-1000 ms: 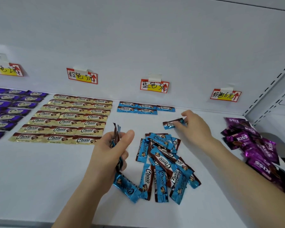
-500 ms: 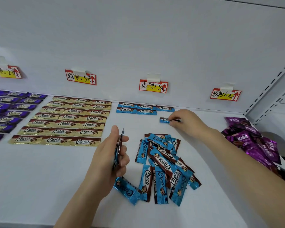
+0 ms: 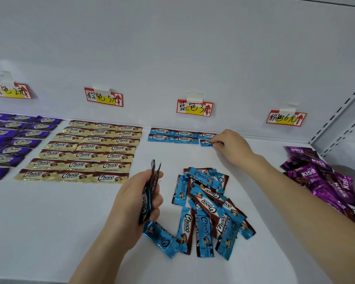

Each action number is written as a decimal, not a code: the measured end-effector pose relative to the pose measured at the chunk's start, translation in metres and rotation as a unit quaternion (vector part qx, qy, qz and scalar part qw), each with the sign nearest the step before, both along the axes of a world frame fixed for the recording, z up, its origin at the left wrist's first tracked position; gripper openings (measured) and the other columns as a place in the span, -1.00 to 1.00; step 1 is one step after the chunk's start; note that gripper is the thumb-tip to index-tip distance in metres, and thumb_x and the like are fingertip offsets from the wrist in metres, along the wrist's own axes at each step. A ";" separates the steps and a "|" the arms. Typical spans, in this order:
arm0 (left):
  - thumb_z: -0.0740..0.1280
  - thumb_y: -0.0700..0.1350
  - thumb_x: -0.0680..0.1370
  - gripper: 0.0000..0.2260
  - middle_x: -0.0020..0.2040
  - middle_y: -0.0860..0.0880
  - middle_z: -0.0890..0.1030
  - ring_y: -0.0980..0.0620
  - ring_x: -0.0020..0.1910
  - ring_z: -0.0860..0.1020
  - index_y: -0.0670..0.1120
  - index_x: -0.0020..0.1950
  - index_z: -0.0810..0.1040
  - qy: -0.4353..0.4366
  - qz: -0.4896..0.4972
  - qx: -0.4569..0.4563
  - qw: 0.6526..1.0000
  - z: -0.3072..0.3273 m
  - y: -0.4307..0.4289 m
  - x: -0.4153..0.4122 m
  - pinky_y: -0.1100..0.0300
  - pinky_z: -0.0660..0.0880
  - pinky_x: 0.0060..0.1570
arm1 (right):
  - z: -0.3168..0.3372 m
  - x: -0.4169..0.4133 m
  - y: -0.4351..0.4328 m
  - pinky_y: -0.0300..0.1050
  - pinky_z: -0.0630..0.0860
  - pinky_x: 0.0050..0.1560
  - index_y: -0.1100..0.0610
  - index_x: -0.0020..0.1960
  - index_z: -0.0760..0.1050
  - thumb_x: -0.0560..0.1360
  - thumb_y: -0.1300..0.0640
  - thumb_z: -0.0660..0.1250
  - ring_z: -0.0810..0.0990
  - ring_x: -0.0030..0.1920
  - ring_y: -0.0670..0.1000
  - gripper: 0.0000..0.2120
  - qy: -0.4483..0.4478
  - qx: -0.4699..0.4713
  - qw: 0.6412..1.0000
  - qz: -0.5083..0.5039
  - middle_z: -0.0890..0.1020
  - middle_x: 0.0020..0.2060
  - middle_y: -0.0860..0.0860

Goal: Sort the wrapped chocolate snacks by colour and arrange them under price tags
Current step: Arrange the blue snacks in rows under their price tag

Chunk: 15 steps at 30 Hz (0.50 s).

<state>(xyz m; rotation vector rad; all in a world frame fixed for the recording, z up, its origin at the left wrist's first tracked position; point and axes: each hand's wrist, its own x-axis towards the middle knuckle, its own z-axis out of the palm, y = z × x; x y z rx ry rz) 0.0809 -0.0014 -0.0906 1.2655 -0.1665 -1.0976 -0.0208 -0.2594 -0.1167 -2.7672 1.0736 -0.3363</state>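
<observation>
My left hand [image 3: 139, 201] grips a small upright stack of blue snacks [image 3: 150, 193] at the middle of the white shelf. To its right lies a loose pile of blue snacks [image 3: 207, 210]. My right hand [image 3: 232, 146] pinches one blue snack [image 3: 205, 142] flat on the shelf, at the right end of the second blue row [image 3: 172, 138], below the blue price tag [image 3: 194, 108]. Gold snacks [image 3: 88, 152] lie in neat rows under the brown tag [image 3: 104, 97]. Purple snacks [image 3: 10, 138] fill the far left under their own tag [image 3: 10, 91].
A heap of magenta snacks [image 3: 324, 177] sits at the right, below the pink price tag [image 3: 285, 118]. The shelf's back wall [image 3: 172, 48] rises behind the rows, and a slotted upright [image 3: 340, 111] bounds the right side. The shelf's front edge [image 3: 29, 280] runs along the bottom.
My right hand carried a blue snack from above the pile back toward the wall and set it down at the end of the second blue row. My left hand shifted slightly right with its stack.
</observation>
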 end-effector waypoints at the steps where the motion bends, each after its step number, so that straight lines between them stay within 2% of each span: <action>1: 0.14 -0.07 0.61 -0.75 -0.47 -0.01 0.40 0.14 -0.58 0.32 -0.21 0.03 0.52 -0.006 -0.006 0.001 1.000 0.000 0.000 0.000 0.33 0.23 -0.69 | -0.001 0.001 0.000 -0.13 0.37 -0.13 0.12 0.20 0.54 0.59 0.15 0.17 0.48 0.00 0.12 -0.74 -0.001 -0.002 1.000 0.000 0.52 0.04 0.16; 6: 0.24 -0.10 0.57 -0.84 -0.47 -0.05 0.44 0.10 -0.55 0.39 -0.19 -0.07 0.50 -0.050 -0.022 0.008 0.999 -0.001 0.003 0.001 0.34 0.30 -0.66 | -0.002 0.003 -0.001 -0.13 0.35 -0.14 0.12 0.20 0.54 0.59 0.15 0.16 0.48 0.01 0.14 -0.74 0.001 -0.010 1.000 0.003 0.52 0.03 0.17; 15: 0.28 -0.10 0.53 -0.86 -0.48 0.00 0.51 0.12 -0.53 0.48 -0.15 -0.02 0.56 -0.081 -0.017 -0.014 0.996 -0.001 0.005 0.000 0.35 0.33 -0.62 | -0.005 0.006 -0.001 -0.05 0.43 -0.12 0.12 0.17 0.56 0.59 0.16 0.16 0.49 -0.01 0.16 -0.75 -0.012 -0.014 1.000 -0.004 0.51 -0.01 0.17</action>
